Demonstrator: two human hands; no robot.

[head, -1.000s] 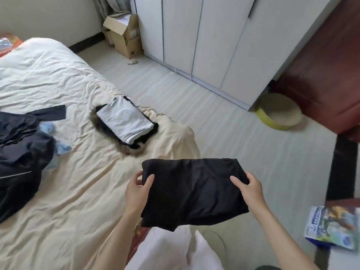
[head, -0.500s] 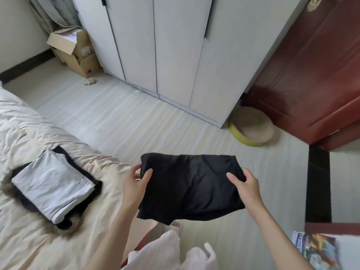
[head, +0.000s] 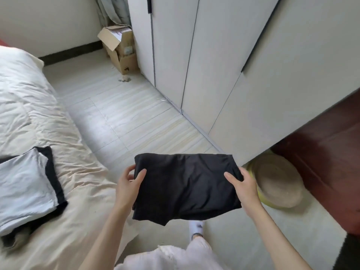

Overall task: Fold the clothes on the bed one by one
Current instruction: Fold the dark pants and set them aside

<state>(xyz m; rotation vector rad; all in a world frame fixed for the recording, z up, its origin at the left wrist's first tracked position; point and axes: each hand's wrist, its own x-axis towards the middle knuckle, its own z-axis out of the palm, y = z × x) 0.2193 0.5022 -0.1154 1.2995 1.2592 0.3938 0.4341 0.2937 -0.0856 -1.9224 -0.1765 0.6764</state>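
Observation:
A folded black garment [head: 186, 187] hangs flat in the air over the floor, just off the bed's corner. My left hand [head: 128, 187] pinches its left edge, thumb on top. My right hand [head: 243, 189] holds its right edge the same way. On the bed [head: 78, 211] at the left lies a stack of folded clothes [head: 25, 189], a white piece on top of black ones, partly cut off by the frame's edge.
White wardrobe doors [head: 204, 65] stand ahead. An open cardboard box [head: 120, 47] sits in the far corner by a curtain. A yellow round tray [head: 276, 182] lies on the floor at the right, below a dark red door [head: 331, 156].
The view has swung right and away from the bed; the unfolded dark clothes have left the frame. Both hands keep the same hold on the black garment, now out over the floor.

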